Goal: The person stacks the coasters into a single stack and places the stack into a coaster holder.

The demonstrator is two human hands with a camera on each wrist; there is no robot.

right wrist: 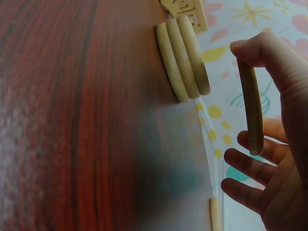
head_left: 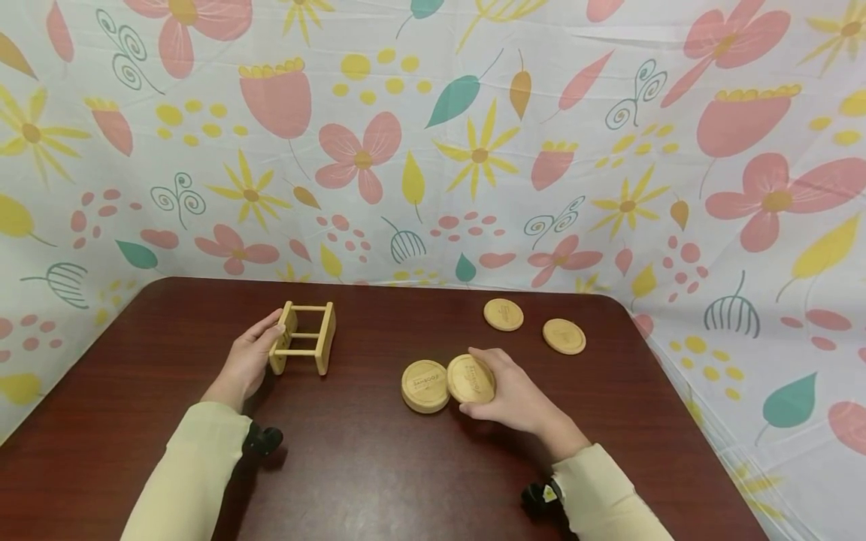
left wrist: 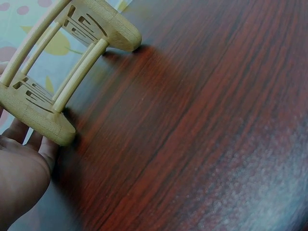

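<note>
A small bamboo coaster holder (head_left: 327, 338), with slatted side panels joined by round rods, stands at the left of the table. My left hand (head_left: 246, 364) grips its left side panel; the left wrist view shows fingers behind that panel (left wrist: 38, 118). With thumb and fingertips, my right hand (head_left: 510, 394) pinches the edges of a round bamboo coaster (head_left: 470, 379), holding it above the table. Just left of it lies a stack of coasters (head_left: 425, 386). Three stacked coasters (right wrist: 180, 60) show from the side in the right wrist view, apart from the held coaster (right wrist: 251, 108).
Two single coasters, one farther back (head_left: 504, 315) and one to its right (head_left: 564, 336), lie flat on the dark wooden table (head_left: 365, 473). A flower-patterned cloth (head_left: 433, 188) hangs behind the table's back edge and along its sides.
</note>
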